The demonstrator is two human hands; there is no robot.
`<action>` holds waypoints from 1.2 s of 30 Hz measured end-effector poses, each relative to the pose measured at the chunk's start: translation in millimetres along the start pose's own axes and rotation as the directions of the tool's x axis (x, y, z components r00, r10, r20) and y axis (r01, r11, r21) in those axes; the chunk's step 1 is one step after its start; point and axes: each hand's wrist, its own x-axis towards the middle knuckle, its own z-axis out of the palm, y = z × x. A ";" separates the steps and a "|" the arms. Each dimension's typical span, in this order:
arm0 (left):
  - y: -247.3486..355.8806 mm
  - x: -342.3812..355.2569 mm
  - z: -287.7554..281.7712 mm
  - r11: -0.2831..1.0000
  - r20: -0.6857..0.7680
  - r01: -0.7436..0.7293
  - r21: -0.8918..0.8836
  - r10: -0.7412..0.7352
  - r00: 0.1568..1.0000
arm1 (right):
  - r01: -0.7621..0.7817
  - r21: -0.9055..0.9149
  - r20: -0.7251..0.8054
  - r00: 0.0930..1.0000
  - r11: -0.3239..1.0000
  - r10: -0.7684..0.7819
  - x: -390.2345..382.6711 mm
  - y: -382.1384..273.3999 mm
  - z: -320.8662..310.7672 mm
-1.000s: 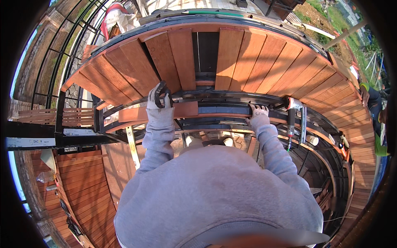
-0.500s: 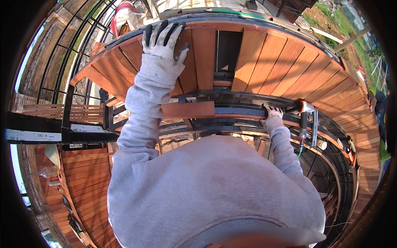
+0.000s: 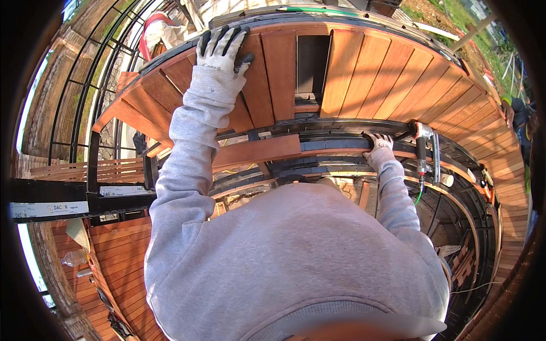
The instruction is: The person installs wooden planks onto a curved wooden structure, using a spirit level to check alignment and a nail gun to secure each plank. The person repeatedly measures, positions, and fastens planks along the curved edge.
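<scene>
My left hand [image 3: 220,48], in a white work glove with dark fingertips, lies with fingers spread on the reddish-brown boards [image 3: 278,74] near their far curved edge. My right hand [image 3: 380,149], also gloved, is closed over the black curved rail [image 3: 335,145] below the boards, its fingers bent across the edge. Right of it, a nail gun [image 3: 422,150] with a green hose stands against the frame. A loose-looking plank [image 3: 259,150] lies along the rail between my arms. One dark gap [image 3: 311,65] shows between the fitted boards.
Black metal framing [image 3: 51,196] stands at the left, with a lower wooden deck [image 3: 122,267] beneath. A green level-like strip [image 3: 318,9] lies beyond the far edge. Another person [image 3: 520,116] is at the far right. A white-and-red bundle [image 3: 162,31] sits far left.
The whole view has shifted slightly; the boards and nail gun appear higher in the picture. Both hands keep their places on the boards and the rail.
</scene>
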 end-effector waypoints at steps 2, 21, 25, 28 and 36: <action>2.1 1.3 -0.5 1.000 -0.002 0.009 -0.019 -0.009 1.000 | 0.000 -0.019 0.004 1.000 1.000 0.000 3.4 4.9 1.7; 10.1 4.4 0.8 0.995 0.055 0.103 0.019 -0.104 0.993 | 0.660 0.643 -0.694 0.717 0.388 -0.069 25.8 -191.8 -137.8; 11.6 3.4 -0.1 0.993 0.033 0.100 0.057 -0.102 0.994 | 0.531 0.764 -0.521 0.843 0.366 -0.135 62.1 -210.8 -130.6; 13.2 5.9 2.1 0.994 -0.018 0.104 0.013 -0.104 0.994 | 0.471 0.873 -0.487 0.851 -0.123 -0.197 67.1 -215.2 -128.1; 27.3 28.1 6.2 0.975 0.005 0.222 0.030 -0.222 0.975 | 0.459 0.859 -0.483 0.874 -0.226 -0.059 16.6 -189.6 -149.9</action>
